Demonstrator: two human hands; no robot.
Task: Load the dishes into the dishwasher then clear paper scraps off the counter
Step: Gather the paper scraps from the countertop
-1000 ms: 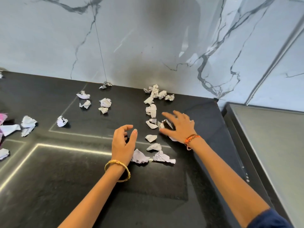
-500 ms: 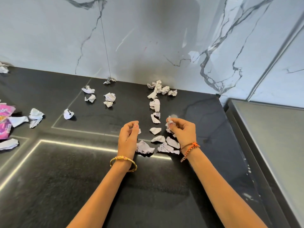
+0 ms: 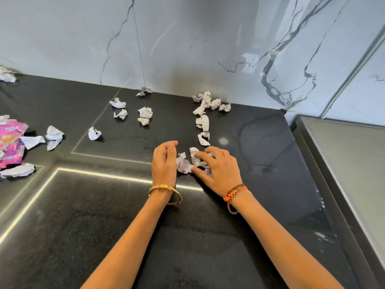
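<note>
Raking paper scraps [image 3: 188,162] mid-counter [image 3: 104,226], right hand [image 3: 216,172] spreads wide; left hand [image 3: 164,163] cups loosely, holding nothing.

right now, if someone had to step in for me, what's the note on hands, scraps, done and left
Left hand: loosely curled, resting on edge on the black counter, holding nothing that shows.
Right hand: fingers spread over the near pile of scraps, raking them toward the left hand.
Scraps: a line runs from the pile back to the wall; a loose group sits further left; more lie at far left beside a pink wrapper.
Done: only the near scraps are bunched together.
Left: gather all the scraps and take them off. No dishes or dishwasher in view, so that step cannot be judged.
</note>
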